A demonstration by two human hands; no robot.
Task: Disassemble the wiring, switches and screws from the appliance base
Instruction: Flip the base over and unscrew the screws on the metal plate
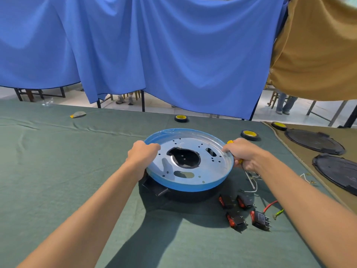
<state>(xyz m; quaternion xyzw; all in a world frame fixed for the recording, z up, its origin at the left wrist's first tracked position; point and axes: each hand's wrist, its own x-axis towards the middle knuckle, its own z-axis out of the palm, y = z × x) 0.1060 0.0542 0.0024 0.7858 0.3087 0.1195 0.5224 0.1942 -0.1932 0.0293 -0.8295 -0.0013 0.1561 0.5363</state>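
The appliance base [185, 194] sits mid-table in front of you on the green cloth [58, 151], its blue-rimmed metal plate [218, 167] facing up. Your left hand [144, 151] grips the plate's left rim. Your right hand [243, 153] is curled round a yellow-handled screwdriver [240, 161] and touches the right rim. Four rocker switches [236, 219] lie loose near the base at its front right, beside white [253, 182] and red [270, 205] wires. Three tape rolls [249, 134] lie behind.

The appliance base [218, 167] is sitting mid-table [58, 161], with the left hand [144, 151] and the right hand [244, 153], which is holding a screwdriver [240, 161], gripping its sides. Switches [245, 202] and wires [251, 180] are lying front-right, tape rolls [249, 134] behind, and two covers [314, 141] far right.
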